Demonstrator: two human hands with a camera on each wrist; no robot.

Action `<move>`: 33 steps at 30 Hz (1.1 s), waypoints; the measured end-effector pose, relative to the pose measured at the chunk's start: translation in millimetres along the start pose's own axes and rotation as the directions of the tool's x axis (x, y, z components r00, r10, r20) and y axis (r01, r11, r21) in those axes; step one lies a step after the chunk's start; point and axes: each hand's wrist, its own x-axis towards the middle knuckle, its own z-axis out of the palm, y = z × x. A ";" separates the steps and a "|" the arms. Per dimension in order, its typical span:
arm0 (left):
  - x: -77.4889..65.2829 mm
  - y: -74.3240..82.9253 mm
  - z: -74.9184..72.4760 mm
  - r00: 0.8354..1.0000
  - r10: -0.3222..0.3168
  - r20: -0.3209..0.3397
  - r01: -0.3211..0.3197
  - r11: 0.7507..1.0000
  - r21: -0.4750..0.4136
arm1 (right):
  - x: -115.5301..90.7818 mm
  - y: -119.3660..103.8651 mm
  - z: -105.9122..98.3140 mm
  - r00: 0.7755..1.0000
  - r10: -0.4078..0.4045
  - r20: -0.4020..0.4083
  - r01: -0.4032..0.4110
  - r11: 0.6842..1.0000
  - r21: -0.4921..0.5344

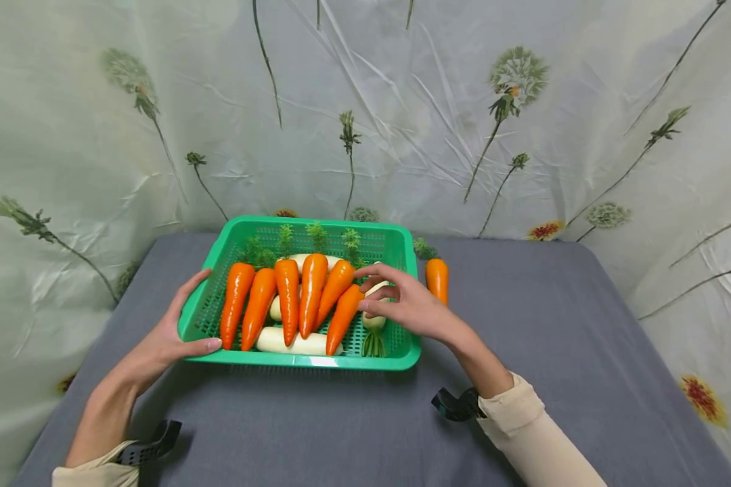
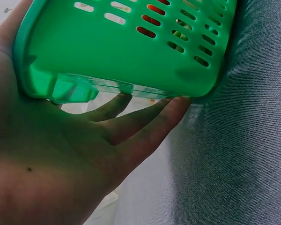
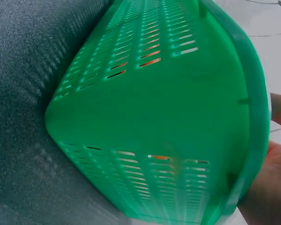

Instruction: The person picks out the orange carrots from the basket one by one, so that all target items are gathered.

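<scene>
A green plastic basket (image 1: 317,362) stands on the table, holding several orange carrots (image 1: 288,297) laid side by side over white radishes (image 1: 298,341). My left hand (image 1: 158,345) grips its left end: the thumb lies over the front rim, and the fingers (image 2: 154,122) reach along the outer wall in the left wrist view. Over the basket's right part is my right hand (image 1: 405,301), its loosely bent fingertips at the upper edge of the rightmost carrot (image 1: 344,321). Under that hand lies a radish with green leaves (image 1: 374,331), partly hidden.
Another carrot (image 1: 436,281) with a leafy top lies on the grey tablecloth (image 1: 554,338) just outside the basket's right side. Behind the table hangs a pale curtain (image 1: 402,169) printed with dandelions. Black wrist straps (image 1: 152,443) sit at both cuffs.
</scene>
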 end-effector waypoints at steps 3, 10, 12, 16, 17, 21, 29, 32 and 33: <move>1.4 -0.5 1.3 1.000 0.003 0.009 -0.003 1.000 -0.005 | 3.1 -2.0 1.9 0.999 0.031 0.042 -0.031 0.999 0.011; 1.7 0.9 -1.2 1.000 -0.001 0.010 0.001 1.000 0.006 | 13.1 -3.4 7.7 0.992 0.096 0.086 -0.095 0.995 -0.012; 1.7 1.0 -1.9 1.000 0.001 0.007 -0.001 1.000 0.007 | 15.7 -3.4 9.4 0.989 0.113 0.098 -0.112 0.994 -0.016; 2.7 0.4 -1.8 1.000 0.004 0.005 -0.004 1.000 0.003 | 18.4 -5.5 12.3 0.982 0.147 0.120 -0.143 0.989 -0.042; 3.2 0.1 -1.8 1.000 0.007 0.006 -0.007 1.000 0.001 | 19.0 -6.0 12.7 0.980 0.154 0.123 -0.149 0.988 -0.049; 3.8 0.0 -1.0 1.000 0.002 0.004 -0.002 1.000 -0.007 | 21.2 -6.7 14.4 0.977 0.184 0.110 -0.177 0.982 -0.070; 3.2 -1.1 -0.6 1.000 0.010 0.001 -0.010 1.000 -0.019 | 26.2 -4.1 15.9 0.967 0.233 0.102 -0.223 0.970 -0.100; 2.9 -1.2 -0.2 1.000 0.011 0.002 -0.011 1.000 -0.021 | 27.1 -2.6 17.4 0.961 0.255 0.110 -0.244 0.964 -0.105; 3.0 -1.1 0.1 1.000 0.009 0.003 -0.009 1.000 -0.022 | 27.3 -2.4 17.9 0.958 0.262 0.113 -0.251 0.962 -0.108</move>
